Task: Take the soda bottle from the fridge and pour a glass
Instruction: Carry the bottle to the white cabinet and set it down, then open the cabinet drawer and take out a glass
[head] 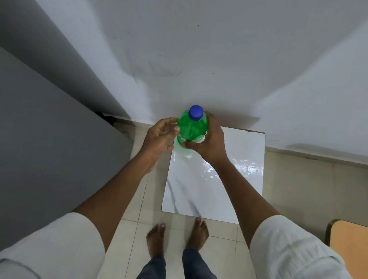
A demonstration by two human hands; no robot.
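A green soda bottle (191, 129) with a blue cap (195, 112) stands upright over the far left corner of a small white marble-patterned table (215, 183). My right hand (210, 141) is wrapped around the bottle's body from the right, thumb across the front. My left hand (159, 138) is just to the left of the bottle, fingers spread and curled, its fingertips at or near the bottle's side. No glass is in view. The cap is on the bottle.
A tall grey surface (41, 121) rises at the left. A white wall (204, 55) stands straight ahead behind the table. An orange-topped piece of furniture (354, 248) sits at the lower right. My bare feet (177, 237) stand on the tiled floor before the table.
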